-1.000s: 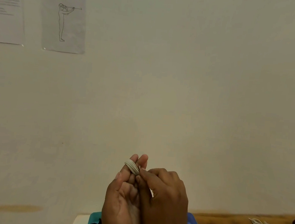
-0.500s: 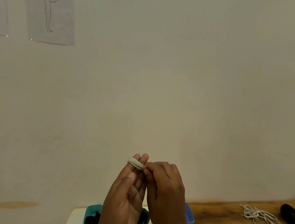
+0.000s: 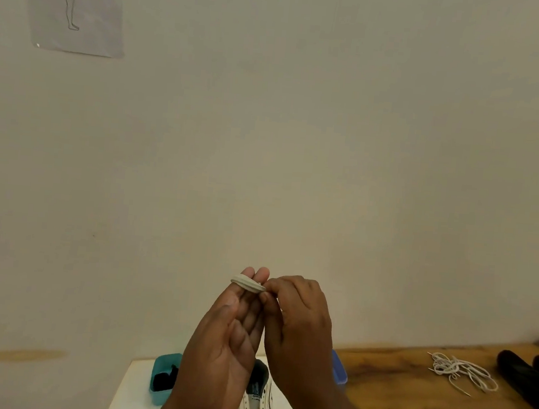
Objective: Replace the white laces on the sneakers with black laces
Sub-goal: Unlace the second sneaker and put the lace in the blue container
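My left hand (image 3: 222, 340) is raised palm toward me, fingers straight, with a white lace (image 3: 246, 284) coiled around the two extended fingertips. My right hand (image 3: 300, 318) pinches the end of that white lace at the coil's right side. Below my hands a white sneaker (image 3: 257, 408) lies on a white board, partly hidden by my wrists. A teal container (image 3: 163, 377) to its left holds black laces (image 3: 163, 379). Another loose white lace (image 3: 460, 372) lies in a tangle on the wooden table at the right.
A wooden table (image 3: 407, 399) runs along a plain wall. A blue container (image 3: 338, 367) peeks out behind my right wrist. Dark objects (image 3: 526, 380) lie at the table's far right. A paper drawing (image 3: 74, 4) hangs on the wall at upper left.
The camera has tilted down, showing more of the table, sneaker and teal container. My right hand has kept pinching the lace at the coil on my left fingers.
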The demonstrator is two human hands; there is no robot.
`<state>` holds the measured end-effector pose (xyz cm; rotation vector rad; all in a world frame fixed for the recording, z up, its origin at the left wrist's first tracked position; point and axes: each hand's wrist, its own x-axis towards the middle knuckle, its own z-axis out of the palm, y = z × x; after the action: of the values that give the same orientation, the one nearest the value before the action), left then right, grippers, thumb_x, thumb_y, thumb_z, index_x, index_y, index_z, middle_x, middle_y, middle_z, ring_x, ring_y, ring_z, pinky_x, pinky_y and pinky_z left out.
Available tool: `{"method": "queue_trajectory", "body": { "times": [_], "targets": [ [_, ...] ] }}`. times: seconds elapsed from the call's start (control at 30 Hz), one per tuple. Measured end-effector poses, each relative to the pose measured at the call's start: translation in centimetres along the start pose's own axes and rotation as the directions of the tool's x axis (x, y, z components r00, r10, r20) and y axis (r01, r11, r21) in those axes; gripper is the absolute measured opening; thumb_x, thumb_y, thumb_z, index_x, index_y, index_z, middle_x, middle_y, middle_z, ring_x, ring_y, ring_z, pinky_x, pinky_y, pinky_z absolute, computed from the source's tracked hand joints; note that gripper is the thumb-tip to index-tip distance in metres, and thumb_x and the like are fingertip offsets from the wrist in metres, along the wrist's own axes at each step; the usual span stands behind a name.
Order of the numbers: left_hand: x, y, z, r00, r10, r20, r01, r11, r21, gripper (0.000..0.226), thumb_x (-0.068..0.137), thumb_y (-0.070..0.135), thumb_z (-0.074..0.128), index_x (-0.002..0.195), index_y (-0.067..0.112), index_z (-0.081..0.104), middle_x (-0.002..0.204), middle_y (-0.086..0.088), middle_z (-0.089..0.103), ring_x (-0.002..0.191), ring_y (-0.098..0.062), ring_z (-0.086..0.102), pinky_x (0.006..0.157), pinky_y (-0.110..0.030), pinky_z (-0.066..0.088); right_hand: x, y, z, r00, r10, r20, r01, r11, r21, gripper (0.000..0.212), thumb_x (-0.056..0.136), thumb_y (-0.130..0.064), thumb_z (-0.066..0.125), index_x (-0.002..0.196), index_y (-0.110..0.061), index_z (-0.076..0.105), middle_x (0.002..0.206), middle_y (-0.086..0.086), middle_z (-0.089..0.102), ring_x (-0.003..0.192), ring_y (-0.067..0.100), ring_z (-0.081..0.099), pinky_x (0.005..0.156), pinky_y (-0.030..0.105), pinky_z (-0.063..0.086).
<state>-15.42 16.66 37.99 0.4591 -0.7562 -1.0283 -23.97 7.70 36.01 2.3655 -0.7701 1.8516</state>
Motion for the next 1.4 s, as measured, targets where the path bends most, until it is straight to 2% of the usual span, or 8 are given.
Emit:
{"method": "queue_trajectory", "body": {
  "times": [0.2,0.5,0.6,0.67,0.77,1.07,1.23,1.4],
  "targets": [
    [-0.5,-0.6,-0.8,0.992,-0.098,-0.085,0.120,0.942,0.314,0.041,0.105,-0.001,0.033,0.131,0.014,0.060,0.129,-0.004,0.069,0.122,-0.019,0.065,0.108,-0.034,0.046,-1.9,2.2,0.6,1.000,0.005,-0.010,-0.005,0.999,-0.045,0.021,0.106,-0.028,0.040,0.102,-0.019,0.059,0.095,-0.005,0.059,0.086,0.011,0.049,0.071,0.030,0.051],
    [-1.2,-1.3,-0.8,0.926,0.275,-0.260,0.043,0.605,0.795,0.022,0.098,0.009,0.060,0.098,0.027,0.074,0.089,0.011,0.078,0.083,-0.010,0.075,0.079,-0.025,0.059,-2.7,3.8,0.5,0.953,0.279,0.120,-0.284,0.958,0.029,0.032,0.107,-0.044,0.027,0.103,-0.027,0.054,0.100,-0.011,0.054,0.093,0.007,0.046,0.072,0.018,0.042],
    [-1.3,-2.4,-2.4,0.866,0.500,-0.012,-0.079,0.161,0.984,0.022,0.102,0.037,0.049,0.118,0.037,0.064,0.119,0.024,0.069,0.110,-0.002,0.066,0.099,-0.039,0.055,-3.0,4.2,0.1,0.935,0.310,0.172,-0.320,0.947,0.037,0.028,0.105,-0.043,0.028,0.105,-0.028,0.053,0.105,-0.015,0.049,0.100,0.008,0.050,0.077,0.020,0.045],
    [-1.0,-3.2,-4.1,0.872,0.439,0.217,-0.101,-0.273,0.957,0.055,0.097,0.048,0.044,0.149,0.029,0.044,0.154,0.007,0.046,0.142,-0.019,0.043,0.117,-0.054,0.032,-3.4,4.1,0.2,0.921,0.345,0.178,-0.357,0.934,0.035,0.036,0.104,-0.049,0.026,0.110,-0.027,0.054,0.116,-0.016,0.048,0.108,0.007,0.049,0.086,0.022,0.049],
    [-0.5,-4.1,-5.3,0.917,0.268,0.295,-0.082,-0.596,0.798,0.084,0.086,0.053,0.054,0.159,0.021,0.026,0.167,-0.012,0.015,0.153,-0.040,0.012,0.118,-0.069,0.008,-4.3,4.1,1.0,0.912,0.379,0.157,-0.386,0.923,0.012,0.047,0.103,-0.057,0.023,0.110,-0.026,0.057,0.135,-0.010,0.047,0.120,0.001,0.042,0.099,0.027,0.049],
    [0.5,-5.3,-7.8,0.919,0.296,0.260,-0.004,-0.653,0.758,0.082,0.089,0.053,0.041,0.160,0.016,0.020,0.168,-0.016,0.005,0.154,-0.042,0.004,0.114,-0.074,0.008,-4.3,7.7,1.0,0.863,0.466,0.194,-0.489,0.867,0.094,0.013,0.107,-0.031,0.044,0.107,-0.032,0.056,0.127,-0.014,0.052,0.120,0.005,0.047,0.098,0.024,0.042],
    [1.3,-7.8,-11.0,0.951,0.245,0.190,0.026,-0.673,0.739,0.080,0.090,0.048,0.043,0.160,0.018,0.019,0.169,-0.014,0.004,0.154,-0.040,0.002,0.114,-0.074,0.010,-3.4,15.1,0.7,0.502,0.811,0.300,-0.864,0.463,0.197,0.024,0.108,-0.029,0.048,0.102,-0.012,0.064,0.088,0.003,0.060,0.078,0.015,0.051,0.068,0.030,0.044],
    [1.9,-12.7,-15.1,0.989,0.091,0.120,-0.023,-0.700,0.714,0.077,0.085,0.046,0.044,0.156,0.019,0.034,0.168,-0.012,0.013,0.153,-0.039,0.012,0.113,-0.074,0.014,-7.1,24.8,2.3,0.345,0.903,0.254,-0.924,0.374,-0.076,0.032,0.108,-0.023,0.045,0.096,0.000,0.063,0.080,0.012,0.055,0.066,0.016,0.044,0.059,0.032,0.037]
  ]
}}
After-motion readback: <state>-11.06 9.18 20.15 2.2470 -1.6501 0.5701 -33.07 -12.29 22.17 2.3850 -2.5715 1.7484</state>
